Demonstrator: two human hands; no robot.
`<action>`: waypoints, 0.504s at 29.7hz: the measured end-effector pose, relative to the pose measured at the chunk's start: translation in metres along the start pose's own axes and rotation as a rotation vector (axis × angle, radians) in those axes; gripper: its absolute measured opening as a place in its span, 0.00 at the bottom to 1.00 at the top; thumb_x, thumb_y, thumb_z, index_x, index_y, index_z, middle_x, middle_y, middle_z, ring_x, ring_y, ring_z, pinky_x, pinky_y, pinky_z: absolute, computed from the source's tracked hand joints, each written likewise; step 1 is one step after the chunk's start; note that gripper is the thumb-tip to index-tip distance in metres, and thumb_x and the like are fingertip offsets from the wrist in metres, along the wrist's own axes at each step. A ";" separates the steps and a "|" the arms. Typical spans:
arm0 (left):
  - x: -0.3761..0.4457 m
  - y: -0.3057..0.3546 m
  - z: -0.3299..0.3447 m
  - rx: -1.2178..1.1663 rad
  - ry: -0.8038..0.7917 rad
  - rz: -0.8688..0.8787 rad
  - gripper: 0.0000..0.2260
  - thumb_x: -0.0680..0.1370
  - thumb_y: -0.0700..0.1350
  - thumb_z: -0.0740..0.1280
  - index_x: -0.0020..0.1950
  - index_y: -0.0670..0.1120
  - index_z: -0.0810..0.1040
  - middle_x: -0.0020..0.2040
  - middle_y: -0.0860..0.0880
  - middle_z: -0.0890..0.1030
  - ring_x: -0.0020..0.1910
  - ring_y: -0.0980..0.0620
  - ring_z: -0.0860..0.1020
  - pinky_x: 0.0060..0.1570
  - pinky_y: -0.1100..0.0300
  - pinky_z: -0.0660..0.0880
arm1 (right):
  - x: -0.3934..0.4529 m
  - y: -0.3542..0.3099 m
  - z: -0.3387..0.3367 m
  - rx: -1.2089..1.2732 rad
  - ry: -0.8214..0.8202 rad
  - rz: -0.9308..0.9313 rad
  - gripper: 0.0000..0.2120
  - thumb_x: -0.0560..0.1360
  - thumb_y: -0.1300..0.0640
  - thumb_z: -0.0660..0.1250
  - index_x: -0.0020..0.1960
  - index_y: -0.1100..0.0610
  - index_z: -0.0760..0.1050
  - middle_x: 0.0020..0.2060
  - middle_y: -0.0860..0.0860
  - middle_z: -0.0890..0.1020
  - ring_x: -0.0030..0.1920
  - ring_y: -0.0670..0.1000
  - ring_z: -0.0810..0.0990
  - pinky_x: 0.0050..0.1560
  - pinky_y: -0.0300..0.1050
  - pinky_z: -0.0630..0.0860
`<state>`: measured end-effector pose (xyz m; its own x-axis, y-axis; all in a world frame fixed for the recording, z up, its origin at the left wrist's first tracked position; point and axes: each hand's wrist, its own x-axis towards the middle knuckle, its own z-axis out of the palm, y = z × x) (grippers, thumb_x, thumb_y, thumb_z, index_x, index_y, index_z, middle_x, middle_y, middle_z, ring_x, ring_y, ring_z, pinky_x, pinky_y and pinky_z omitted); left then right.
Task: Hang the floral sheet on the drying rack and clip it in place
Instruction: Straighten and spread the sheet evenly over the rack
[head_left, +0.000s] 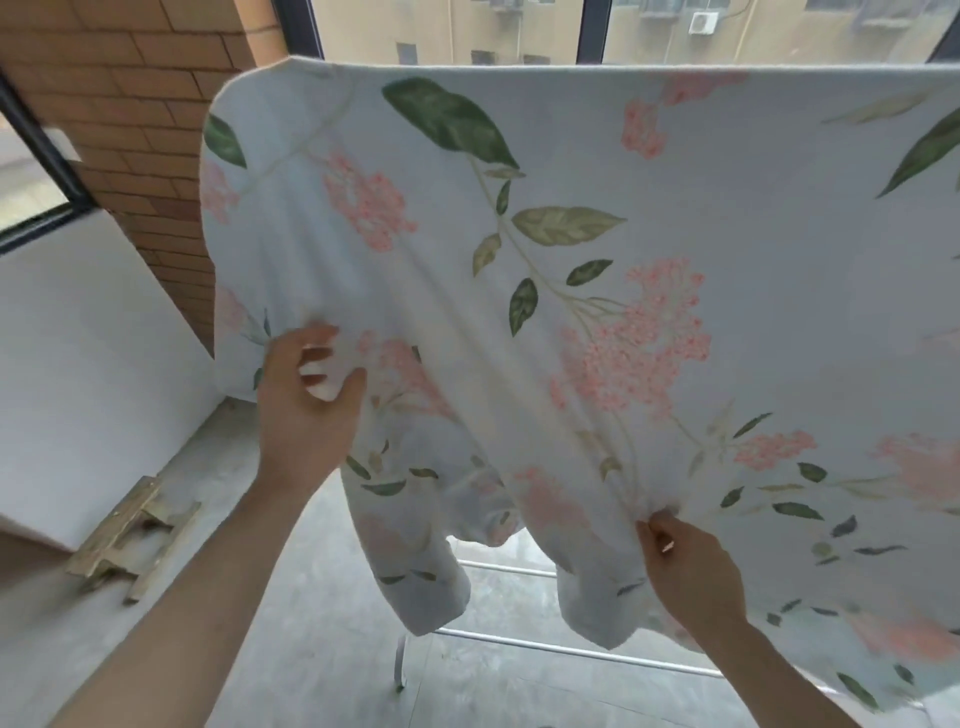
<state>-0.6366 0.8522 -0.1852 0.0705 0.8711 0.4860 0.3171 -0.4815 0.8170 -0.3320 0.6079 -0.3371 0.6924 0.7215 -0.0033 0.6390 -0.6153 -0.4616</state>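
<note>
- While the floral sheet (571, 234) is draped over the top of the drying rack (519, 642), its lower part hangs bunched in front of the rack's bars.
- A fold of the sheet is gripped by the left hand (306, 400) near the sheet's left edge, with fingers and thumb curled round the cloth.
- Lower down, a small gather of the sheet is pinched by the right hand (685, 566) between thumb and fingertips.
- A wooden piece (130, 535) is seen on the concrete floor (311, 597), beside a white wall (104, 364).
</note>
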 end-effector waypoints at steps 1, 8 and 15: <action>0.015 0.004 -0.014 0.013 0.049 0.022 0.20 0.75 0.40 0.76 0.62 0.53 0.74 0.61 0.52 0.78 0.55 0.55 0.78 0.50 0.66 0.76 | 0.002 -0.007 0.000 -0.020 -0.012 -0.014 0.15 0.81 0.46 0.64 0.37 0.48 0.75 0.31 0.45 0.80 0.34 0.50 0.78 0.34 0.43 0.71; 0.119 0.012 -0.077 0.157 0.186 0.050 0.22 0.78 0.48 0.72 0.70 0.49 0.73 0.65 0.45 0.71 0.47 0.65 0.77 0.48 0.70 0.76 | 0.012 -0.096 -0.054 0.106 0.047 -0.272 0.14 0.77 0.45 0.71 0.33 0.44 0.76 0.29 0.39 0.80 0.32 0.40 0.79 0.34 0.39 0.74; 0.177 0.024 -0.093 0.348 -0.129 -0.046 0.19 0.80 0.65 0.64 0.63 0.55 0.80 0.54 0.50 0.82 0.53 0.45 0.80 0.52 0.47 0.81 | 0.052 -0.241 -0.175 0.414 0.432 -0.851 0.02 0.78 0.56 0.71 0.48 0.52 0.83 0.42 0.44 0.81 0.39 0.48 0.81 0.40 0.51 0.80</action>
<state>-0.7044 0.9860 -0.0508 0.1607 0.9066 0.3901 0.6238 -0.3996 0.6717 -0.3914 0.7379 -0.0707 0.1796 0.6407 0.7465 0.8639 0.2603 -0.4313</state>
